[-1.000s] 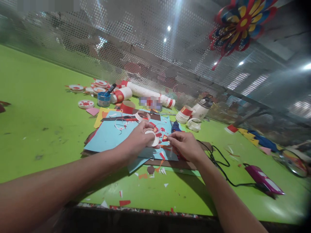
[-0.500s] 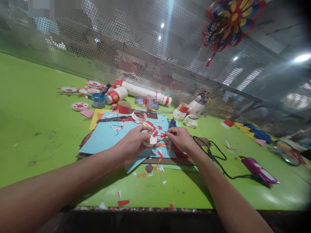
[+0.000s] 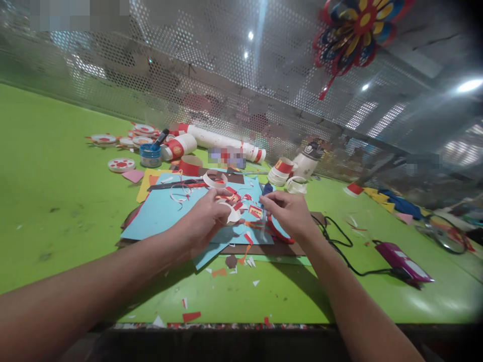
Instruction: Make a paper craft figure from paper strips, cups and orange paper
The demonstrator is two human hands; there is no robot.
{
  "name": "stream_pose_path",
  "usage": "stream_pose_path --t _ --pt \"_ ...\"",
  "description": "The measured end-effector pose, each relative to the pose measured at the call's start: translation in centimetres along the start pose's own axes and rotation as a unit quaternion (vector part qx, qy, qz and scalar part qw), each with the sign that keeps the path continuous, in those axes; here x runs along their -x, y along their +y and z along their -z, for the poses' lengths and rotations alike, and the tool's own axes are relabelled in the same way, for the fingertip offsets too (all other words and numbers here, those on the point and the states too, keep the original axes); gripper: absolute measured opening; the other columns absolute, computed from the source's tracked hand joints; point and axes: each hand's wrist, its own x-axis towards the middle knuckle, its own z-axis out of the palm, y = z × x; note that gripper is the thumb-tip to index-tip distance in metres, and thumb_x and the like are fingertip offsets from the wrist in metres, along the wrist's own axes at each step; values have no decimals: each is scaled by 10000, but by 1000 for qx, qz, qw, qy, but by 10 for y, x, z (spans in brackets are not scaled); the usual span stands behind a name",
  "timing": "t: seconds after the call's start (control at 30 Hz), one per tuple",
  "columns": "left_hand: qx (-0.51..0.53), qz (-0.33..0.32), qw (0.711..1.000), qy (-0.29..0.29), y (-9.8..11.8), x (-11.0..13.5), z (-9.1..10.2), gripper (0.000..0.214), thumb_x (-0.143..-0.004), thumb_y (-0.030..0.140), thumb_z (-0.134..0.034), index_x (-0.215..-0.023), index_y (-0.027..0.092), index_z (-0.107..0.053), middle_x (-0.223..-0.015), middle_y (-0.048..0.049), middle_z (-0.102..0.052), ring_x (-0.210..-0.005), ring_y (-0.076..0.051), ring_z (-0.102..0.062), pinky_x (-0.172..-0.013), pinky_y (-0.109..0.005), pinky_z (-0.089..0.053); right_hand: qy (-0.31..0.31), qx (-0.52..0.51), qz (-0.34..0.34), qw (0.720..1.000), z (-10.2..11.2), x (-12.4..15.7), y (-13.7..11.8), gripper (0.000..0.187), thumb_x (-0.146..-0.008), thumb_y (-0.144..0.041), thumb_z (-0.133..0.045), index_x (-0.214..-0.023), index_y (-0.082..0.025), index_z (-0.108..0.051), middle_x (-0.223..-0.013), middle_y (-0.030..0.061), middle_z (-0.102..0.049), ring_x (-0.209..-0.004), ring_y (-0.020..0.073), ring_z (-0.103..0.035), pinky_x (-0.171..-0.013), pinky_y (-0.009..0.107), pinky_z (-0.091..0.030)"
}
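Observation:
My left hand (image 3: 209,218) is curled around a white paper ring (image 3: 231,213) over the light blue paper sheet (image 3: 166,213). My right hand (image 3: 289,213) hovers just to its right, fingers pinched together near a small red and yellow paper piece (image 3: 255,211) lying on the blue sheet. I cannot make out whether anything sits in the pinch. Red paper scraps (image 3: 241,201) lie between the two hands. Another white paper ring (image 3: 215,178) rests on the sheet's far edge.
A blue glue pot (image 3: 150,155), paper cups (image 3: 181,146), a white tube (image 3: 222,142) and round discs (image 3: 121,164) line the back. Stacked cups (image 3: 281,172) and a white bottle (image 3: 307,163) stand right of centre. A magenta glue gun (image 3: 402,261) with black cord (image 3: 339,246) lies right. A perforated metal screen (image 3: 226,75) backs the green table (image 3: 56,201).
My right hand has lifted slightly up and away from the ring. The small red and yellow piece now lies uncovered on the blue sheet between the hands. My left hand keeps the ring.

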Motion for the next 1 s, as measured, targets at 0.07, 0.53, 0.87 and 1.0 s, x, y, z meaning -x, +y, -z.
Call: stream_pose_path --t 0.07,0.53,0.87,1.0 --pt "-25 -17 1000 2 1 2 -2 537 -475 -13 -409 -972 188 -446 -691 22 -504 -594 -96 -515 -584 -216 -451 -45 -69 10 997 -1 9 -13 230 -822 -346 -581 -749 -147 -673 -686 25 -654 -630 139 -563 -596 263 -446" --pt "-140 -70 987 -31 -3 7 -6 504 -518 48 -474 -993 208 -425 -758 18 -511 -570 -113 -481 -491 -228 -385 -2 -87 60 994 -17 24 -25 177 -831 -277 -593 -714 -148 -626 -640 11 -609 -569 110 -515 -538 238 -402" --pt "-166 -76 983 -29 -7 6 -3 484 -528 66 -479 -982 226 -431 -686 32 -480 -564 -127 -470 -493 -235 -374 36 4 126 991 -20 26 -29 156 -820 -177 -580 -669 -140 -603 -610 -10 -543 -547 98 -452 -535 245 -356" --pt "-151 -80 985 -35 -8 4 -3 485 -517 73 -481 -978 214 -433 -721 16 -507 -585 -134 -479 -504 -242 -374 29 -26 102 994 -20 27 -27 159 -818 -204 -582 -671 -144 -600 -610 -3 -562 -547 103 -474 -534 244 -375"
